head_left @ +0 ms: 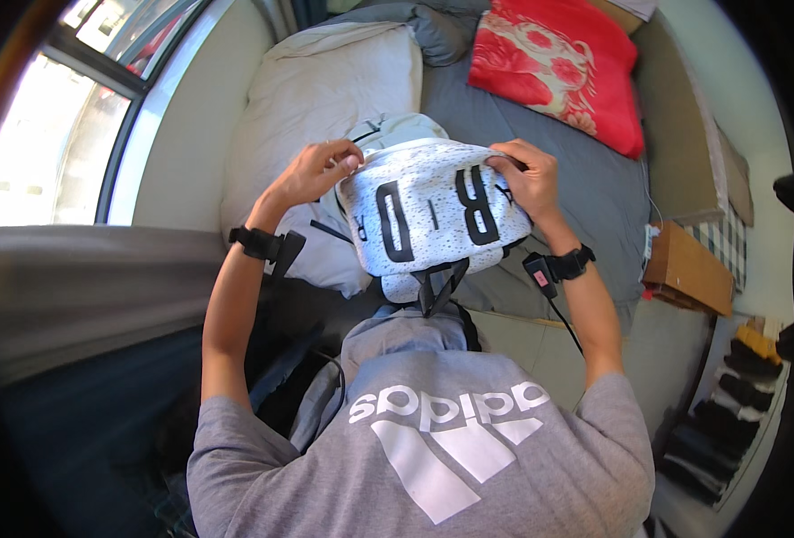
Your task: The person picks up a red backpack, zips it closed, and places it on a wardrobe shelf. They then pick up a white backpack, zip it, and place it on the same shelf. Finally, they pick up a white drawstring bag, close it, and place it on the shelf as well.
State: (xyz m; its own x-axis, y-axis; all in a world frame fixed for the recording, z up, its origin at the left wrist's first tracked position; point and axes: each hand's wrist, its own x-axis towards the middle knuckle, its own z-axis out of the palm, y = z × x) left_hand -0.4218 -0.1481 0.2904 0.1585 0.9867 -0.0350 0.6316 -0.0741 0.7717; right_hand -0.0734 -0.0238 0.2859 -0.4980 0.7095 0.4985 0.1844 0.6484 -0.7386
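A white backpack (433,211) with black speckles and large black lettering lies across the near edge of the bed, in front of my body. Black straps (439,289) hang from its near end. With curled fingers, my left hand (318,170) pinches at the far left corner of the bag. On the other side, my right hand (527,179) grips the far right corner, thumb on top and fingers tucked behind the edge. Light grey-green cloth (406,130) shows just beyond the bag; whether it belongs to the bag I cannot tell.
The bed has a grey sheet (567,188), a white quilt (325,81) and a red flowered pillow (558,67). A window (47,134) is at the left. At the right are a brown box (688,269) and a rack of dark items (729,412). Both wrists carry black straps with devices.
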